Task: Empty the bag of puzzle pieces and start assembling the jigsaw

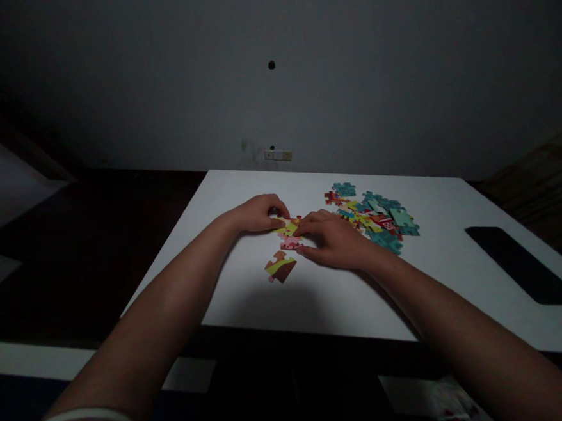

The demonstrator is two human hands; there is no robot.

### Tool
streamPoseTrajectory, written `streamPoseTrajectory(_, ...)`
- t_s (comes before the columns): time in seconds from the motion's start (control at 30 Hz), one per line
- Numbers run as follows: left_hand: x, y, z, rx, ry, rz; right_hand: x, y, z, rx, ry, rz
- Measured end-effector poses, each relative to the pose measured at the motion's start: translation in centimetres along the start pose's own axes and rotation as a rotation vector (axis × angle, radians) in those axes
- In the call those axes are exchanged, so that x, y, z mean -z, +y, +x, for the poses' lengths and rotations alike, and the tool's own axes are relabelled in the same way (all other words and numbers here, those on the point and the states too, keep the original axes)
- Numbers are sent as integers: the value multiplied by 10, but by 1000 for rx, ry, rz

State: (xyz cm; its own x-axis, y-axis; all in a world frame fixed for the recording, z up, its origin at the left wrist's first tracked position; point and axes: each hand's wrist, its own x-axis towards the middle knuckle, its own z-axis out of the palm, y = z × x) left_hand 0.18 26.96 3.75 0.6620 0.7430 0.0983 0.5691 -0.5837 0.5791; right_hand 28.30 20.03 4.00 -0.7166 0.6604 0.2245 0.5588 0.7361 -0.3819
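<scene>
Several yellow and pink jigsaw puzzle pieces [290,241] lie close together on the white table [248,290], between my two hands. My left hand [260,213] is closed, its thumb and forefinger gripping the left edge of a yellow puzzle piece [288,228]. From the other side, my right hand [330,238] has its curled fingers on the right edge of these pieces, with its thumb low by the pink part. The fingers partly cover the pieces, so whether they interlock is unclear. A brown, yellow-striped puzzle piece [282,268] lies nearer to me, just below them.
A loose heap of teal, yellow and red puzzle pieces [382,219] spreads behind and right of my right hand. Farther right lies a flat black object [523,264], perhaps a phone. A grey wall [167,103] with sockets [278,155] stands behind the table.
</scene>
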Motion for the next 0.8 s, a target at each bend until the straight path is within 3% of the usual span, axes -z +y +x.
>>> streamPoseTrajectory(0.53, -1, -4, 1, 5, -2, 1, 19, -4, -5, 40, -51, 12)
streamPoseTrajectory(0.7, -1, -4, 1, -8, -5, -3, 16, 4, -8, -59, -14, -9)
streamPoseTrajectory(0.8, -1, -3, 2, 6, -5, 8, 16, 6, -7, -49, -13, -12)
